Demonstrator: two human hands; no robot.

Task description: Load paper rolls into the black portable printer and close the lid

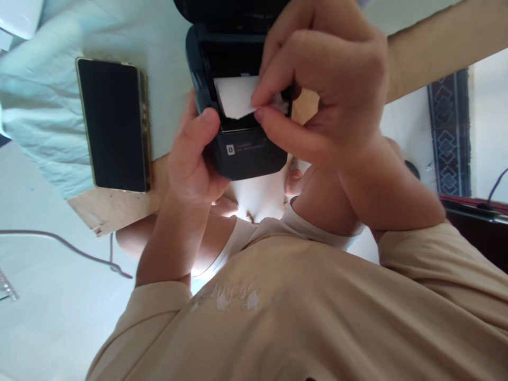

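Both hands work a small black printer (242, 127) at the desk (115, 209) edge.
The left hand (194, 159) has its grip wrapped round the printer's side, thumb on top. The right hand (321, 84) pinches the white paper (236, 97) sticking out of the open printer between thumb and forefinger. A dark phone (113, 124) lies just left, on a pale cloth (43, 106).

Small black printer (238, 143): dark plastic body, lid open, compartment exposed, a small white logo patch on its front face. It sits gripped in the left hand (190, 164), thumb on its near corner. White paper strip (236, 96): end protrudes from the compartment, edge slightly torn, pinched between thumb and forefinger of the right hand (321, 84) directly above the printer.
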